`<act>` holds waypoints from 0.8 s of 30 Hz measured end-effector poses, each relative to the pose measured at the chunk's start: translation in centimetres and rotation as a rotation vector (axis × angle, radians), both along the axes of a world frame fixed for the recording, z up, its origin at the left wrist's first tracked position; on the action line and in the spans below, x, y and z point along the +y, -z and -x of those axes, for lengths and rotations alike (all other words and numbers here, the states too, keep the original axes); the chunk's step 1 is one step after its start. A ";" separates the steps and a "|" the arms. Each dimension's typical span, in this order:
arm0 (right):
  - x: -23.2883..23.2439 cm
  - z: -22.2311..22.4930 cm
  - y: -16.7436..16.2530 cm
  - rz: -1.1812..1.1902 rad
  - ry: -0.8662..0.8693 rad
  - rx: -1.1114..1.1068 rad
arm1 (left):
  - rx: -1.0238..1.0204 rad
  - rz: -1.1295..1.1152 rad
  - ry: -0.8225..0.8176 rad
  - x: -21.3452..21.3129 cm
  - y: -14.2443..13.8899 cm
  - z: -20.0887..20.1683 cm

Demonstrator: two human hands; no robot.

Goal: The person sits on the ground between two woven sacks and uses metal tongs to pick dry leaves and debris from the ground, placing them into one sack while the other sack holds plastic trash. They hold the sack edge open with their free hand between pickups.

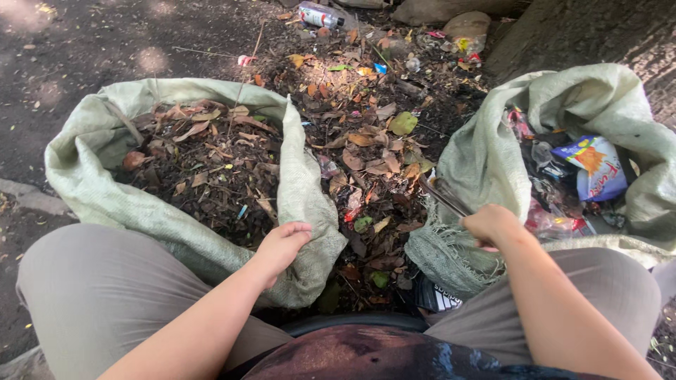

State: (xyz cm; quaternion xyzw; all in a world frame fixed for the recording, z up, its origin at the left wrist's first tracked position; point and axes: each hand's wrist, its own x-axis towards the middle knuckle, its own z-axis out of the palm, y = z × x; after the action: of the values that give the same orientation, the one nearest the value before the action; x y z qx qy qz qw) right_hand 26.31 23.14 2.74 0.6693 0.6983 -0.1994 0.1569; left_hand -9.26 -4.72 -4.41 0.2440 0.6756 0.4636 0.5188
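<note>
From the head camera, the person sits or squats over littered ground with a woven sack on either side. The left hand (282, 246) is curled loosely over the rolled rim of the left sack (303, 204), fingers bent and resting on the cloth rather than clamped on it. That sack is full of dry leaves and dark soil (204, 165).

The right hand (493, 225) is closed around the handle end of a pair of metal tongs (443, 197), whose tips point out toward the leaf litter (373, 155) between the sacks; whether anything sits between the tips is hard to tell, as they blend into the leaves. The right sack (486, 155) holds plastic wrappers, among them a blue snack packet (595, 169). A plastic bottle (320, 14) lies well off at the top of the ground.

The likely slips: the left sack's mouth may sag shut under so light a hold, and the thin tongs may drop a small scrap, or catch leaves along with it, so that the two sacks' contents get mixed.
</note>
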 end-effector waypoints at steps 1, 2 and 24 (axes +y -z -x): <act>-0.4 0.4 0.0 0.021 0.024 0.004 | -0.007 0.013 0.000 0.1 0.5 0.0; -0.7 0.8 -0.1 0.041 0.045 0.009 | 0.006 0.016 0.014 0.2 0.8 -0.1; -7.1 -8.7 -10.6 -0.066 0.525 1.249 | -0.006 0.009 0.145 0.3 1.1 -0.7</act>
State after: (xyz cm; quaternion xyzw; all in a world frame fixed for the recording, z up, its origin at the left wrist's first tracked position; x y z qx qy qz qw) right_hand 34.96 16.03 13.38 0.5804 0.4781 -0.5588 -0.3498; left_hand -8.52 -4.45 -5.53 0.2885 0.6568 0.4223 0.5541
